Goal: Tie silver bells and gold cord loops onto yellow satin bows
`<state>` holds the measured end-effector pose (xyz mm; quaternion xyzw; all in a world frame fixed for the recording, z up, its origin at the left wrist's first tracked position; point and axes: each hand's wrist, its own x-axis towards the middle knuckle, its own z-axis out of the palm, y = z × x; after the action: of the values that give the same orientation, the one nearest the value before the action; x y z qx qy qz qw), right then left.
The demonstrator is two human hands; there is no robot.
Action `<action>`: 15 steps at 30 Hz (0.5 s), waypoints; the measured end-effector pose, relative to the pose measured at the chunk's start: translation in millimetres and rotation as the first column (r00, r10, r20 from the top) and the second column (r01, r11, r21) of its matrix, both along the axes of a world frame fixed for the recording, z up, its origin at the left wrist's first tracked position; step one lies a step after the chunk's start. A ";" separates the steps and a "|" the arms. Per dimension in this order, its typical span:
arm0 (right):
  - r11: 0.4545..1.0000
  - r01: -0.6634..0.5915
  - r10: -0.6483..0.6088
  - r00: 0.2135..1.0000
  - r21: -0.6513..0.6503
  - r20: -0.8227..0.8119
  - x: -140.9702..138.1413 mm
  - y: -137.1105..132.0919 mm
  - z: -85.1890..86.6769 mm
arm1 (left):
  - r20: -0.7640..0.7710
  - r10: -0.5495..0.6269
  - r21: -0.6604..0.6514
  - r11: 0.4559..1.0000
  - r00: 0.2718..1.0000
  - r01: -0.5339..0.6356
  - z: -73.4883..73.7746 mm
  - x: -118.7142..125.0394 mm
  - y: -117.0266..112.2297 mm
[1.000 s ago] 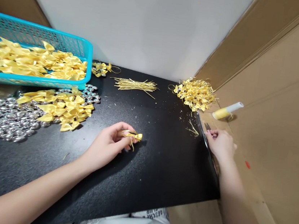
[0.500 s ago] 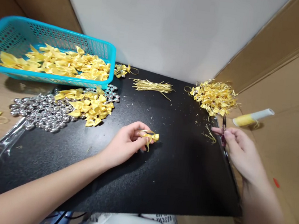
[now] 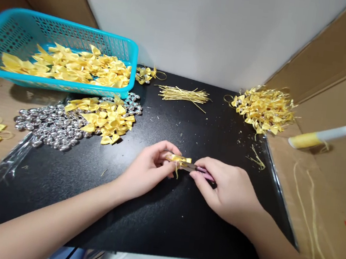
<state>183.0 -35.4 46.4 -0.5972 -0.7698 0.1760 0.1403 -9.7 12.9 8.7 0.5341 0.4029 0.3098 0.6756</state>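
Observation:
My left hand pinches a small yellow ribbon bow tied with gold wire, just above the black mat. My right hand grips a small pair of pink-handled snips, their blades meeting the bow's wire tail. Both hands are together near the middle of the mat.
A teal basket of yellow bows stands at the back left. Loose bows lie on silver beads. Gold wire ties lie at the back, a heap of tied bows back right. A yellow-and-white tube rests on cardboard.
My right hand took the snips from the mat's right edge and carried them left to the bow. The left hand kept holding the bow. The view shifted slightly.

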 end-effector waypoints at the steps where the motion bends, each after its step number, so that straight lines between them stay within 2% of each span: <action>1: 0.999 0.013 -0.014 0.999 0.038 0.031 0.1 -0.4 -1.2 | 0.003 -0.002 0.001 1.000 1.000 0.002 -0.8 -0.2 -0.4; 7: 0.988 0.026 -0.048 0.989 0.155 0.142 -2.2 -3.6 -2.2 | -0.029 -0.017 0.034 0.999 0.999 0.018 -4.7 -1.7 -3.3; 15: 0.988 0.054 -0.079 0.982 0.145 0.173 -5.3 -3.2 0.8 | -0.094 -0.023 0.131 0.991 0.995 0.035 -4.8 -1.8 -4.1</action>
<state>177.7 -38.6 47.2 -0.6247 -0.7693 0.0628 0.1184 -11.6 8.8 3.9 0.5975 0.4043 0.3009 0.6237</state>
